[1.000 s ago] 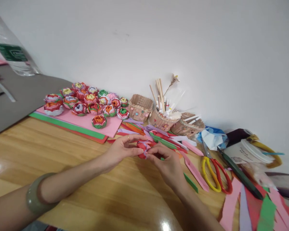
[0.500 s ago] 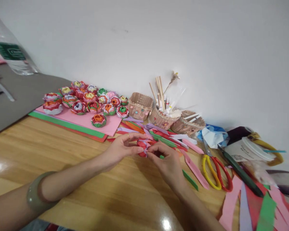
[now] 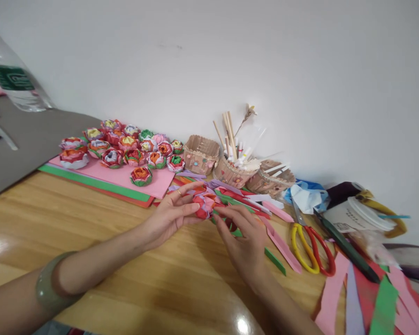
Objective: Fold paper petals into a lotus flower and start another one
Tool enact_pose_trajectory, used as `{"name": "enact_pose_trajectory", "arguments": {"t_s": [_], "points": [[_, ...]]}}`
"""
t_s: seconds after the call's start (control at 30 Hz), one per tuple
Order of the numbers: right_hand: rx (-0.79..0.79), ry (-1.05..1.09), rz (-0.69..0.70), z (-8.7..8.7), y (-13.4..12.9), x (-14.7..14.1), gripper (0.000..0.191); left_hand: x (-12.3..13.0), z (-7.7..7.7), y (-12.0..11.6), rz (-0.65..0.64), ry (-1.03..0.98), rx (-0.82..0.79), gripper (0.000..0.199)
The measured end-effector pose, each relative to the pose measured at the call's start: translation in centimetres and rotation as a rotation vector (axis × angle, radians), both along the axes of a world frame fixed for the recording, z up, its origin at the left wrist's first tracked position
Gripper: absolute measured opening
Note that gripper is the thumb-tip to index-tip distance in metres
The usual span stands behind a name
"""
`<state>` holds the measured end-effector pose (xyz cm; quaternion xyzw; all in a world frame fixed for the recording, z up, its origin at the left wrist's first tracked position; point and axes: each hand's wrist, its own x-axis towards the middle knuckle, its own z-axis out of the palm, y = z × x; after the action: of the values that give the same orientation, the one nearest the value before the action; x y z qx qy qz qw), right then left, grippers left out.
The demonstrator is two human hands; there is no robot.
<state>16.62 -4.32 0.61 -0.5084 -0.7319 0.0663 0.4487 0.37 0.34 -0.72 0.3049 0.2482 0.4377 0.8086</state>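
A small paper flower point(image 3: 205, 205) in red, pink and lavender is held above the table at the middle of the view. My left hand point(image 3: 171, 209) grips its left side between thumb and fingers. At its right edge, the thumb and index finger of my right hand point(image 3: 242, 237) close on the rim, where a bit of green paper shows. My fingers partly cover that spot. Behind both hands lie loose coloured paper strips point(image 3: 246, 200). Several finished paper flowers point(image 3: 134, 157) sit to the left on stacked pink and green paper sheets point(image 3: 153, 186).
Along the wall stand woven-looking craft baskets point(image 3: 200, 156), some holding sticks and pens. Yellow-and-red scissors point(image 3: 312, 249), a dark green pen-like tool point(image 3: 347, 246) and a white lidded tub point(image 3: 359, 216) are at right. A plastic bottle point(image 3: 16, 81) stands on a grey mat point(image 3: 70, 123) at left.
The flower has turned and shifted slightly left and up, showing more pink. My right fingers have loosened a little at its edge. The view has moved slightly.
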Motion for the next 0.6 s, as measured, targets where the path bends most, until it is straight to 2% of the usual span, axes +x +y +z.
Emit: {"name": "enact_pose_trajectory", "arguments": {"t_s": [0.1,0.17,0.27,0.4,0.6], "points": [[0.007,0.03,0.072,0.24,-0.18,-0.05,0.02,-0.03,0.17,-0.1,-0.022,-0.008,-0.011,0.043],[-0.001,0.081,0.058,0.56,-0.22,-0.02,0.02,-0.04,0.17,-0.15,-0.029,-0.009,-0.009,0.039],[-0.083,0.181,0.01,0.96,-0.08,0.08,0.015,-0.01,0.1,-0.25,-0.028,0.012,0.015,0.04],[-0.196,0.229,0.037,0.93,0.18,0.17,0.015,0.04,0.09,-0.31,-0.033,0.052,0.062,0.045],[-0.148,0.167,-0.009,0.75,0.26,0.14,0.016,0.01,-0.13,-0.19,-0.036,0.092,0.141,0.047]]}}
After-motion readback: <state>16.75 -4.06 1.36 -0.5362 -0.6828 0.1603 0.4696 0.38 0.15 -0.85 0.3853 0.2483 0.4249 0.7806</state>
